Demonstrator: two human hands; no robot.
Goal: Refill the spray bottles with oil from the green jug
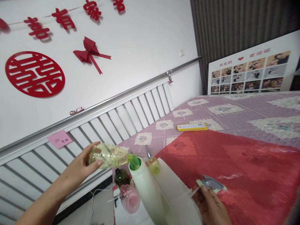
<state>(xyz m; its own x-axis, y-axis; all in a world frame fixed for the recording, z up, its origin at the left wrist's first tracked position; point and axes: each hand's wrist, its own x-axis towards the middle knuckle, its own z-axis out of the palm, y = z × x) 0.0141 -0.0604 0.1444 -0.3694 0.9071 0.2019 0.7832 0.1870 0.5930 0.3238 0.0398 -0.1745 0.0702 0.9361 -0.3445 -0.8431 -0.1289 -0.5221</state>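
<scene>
Right hand (211, 203): fingers wrapped around the grey spray head (212, 182), white tube poking out, parked clear of the pouring side.
Big bottle (148, 193): pale green, mouth uncovered, leaning on the tabletop (234, 109), perhaps to meet the incoming neck.
Left hand (89, 162): grasping the clear bottle (107, 155), tipped neck-down at that mouth, likely so liquid runs inward.
Left edge: pink bottle (131, 200) and dark bottle (121, 177) crowd it; little slack here.
Right side: red cover (253, 156) spreads wide, roomy.
Beyond: yellow case (192, 127), then the radiator (131, 115) limiting leftward reach.
</scene>
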